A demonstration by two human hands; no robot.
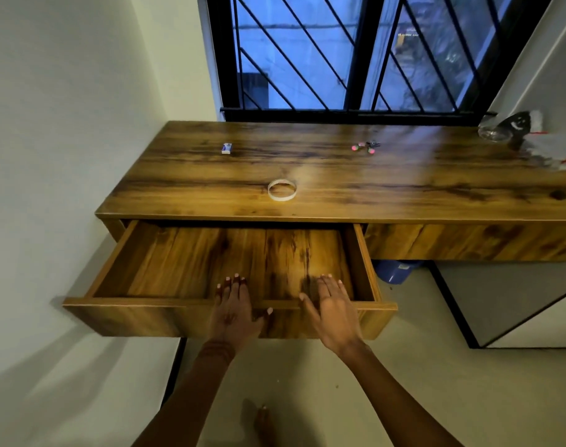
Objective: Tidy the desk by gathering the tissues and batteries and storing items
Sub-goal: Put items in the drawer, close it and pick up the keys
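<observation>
The left drawer (120, 262) of the wooden desk (388, 188) stands pulled out, and nothing shows inside it. My left hand (235, 312) and my right hand (335, 312) lie with straight fingers over the drawer's front edge, holding nothing. On the desk top a white tape ring (282, 189) lies near the front middle. A small blue and white box (226, 148) sits at the back left. A cluster of small batteries with pink ends (364, 147) lies at the back, right of centre.
A glass object with a dark bag and white material (514, 127) sits at the desk's far right. A barred window (356, 53) is behind the desk. A blue bin (394, 272) stands underneath, beside the closed right drawer (469, 241). A wall runs on the left.
</observation>
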